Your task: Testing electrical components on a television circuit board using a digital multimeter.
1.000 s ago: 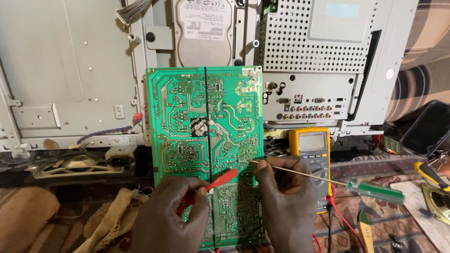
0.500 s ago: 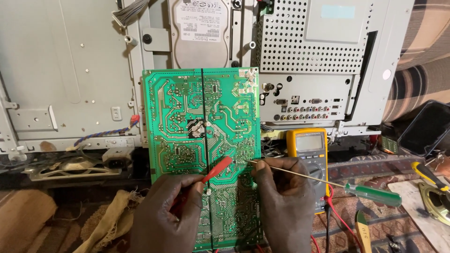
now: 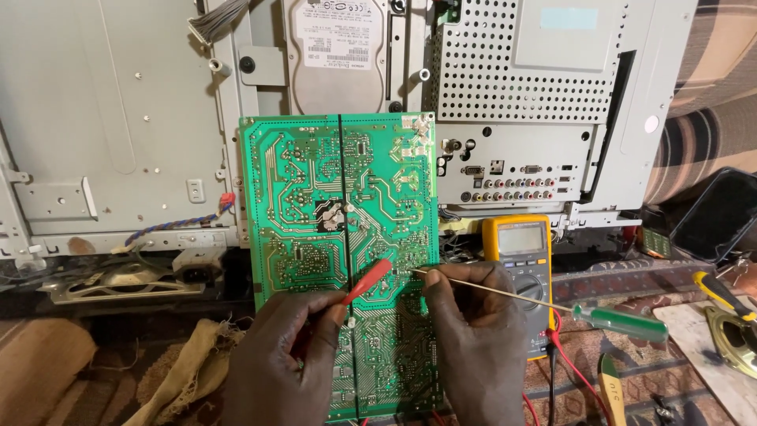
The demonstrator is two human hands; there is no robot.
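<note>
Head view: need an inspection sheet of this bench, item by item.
Surface: patterned cloth-covered bench, crowded.
Job's things: green circuit board stands solder side up against an opened grey metal chassis; red probe and thin metal probe both tip onto it.
Clutter: yellow multimeter, green-handled screwdriver, tan rag, dark phone-like slab.
Hands: left hand holds the red probe; right hand holds the metal probe.
Cables: red and black leads by the meter; twisted red-blue wire on the chassis.
Surroundings: hard drive and connector panel in the chassis.

Striped cushion (image 3: 714, 87), patterned rug (image 3: 623, 288), perhaps daylight
</note>
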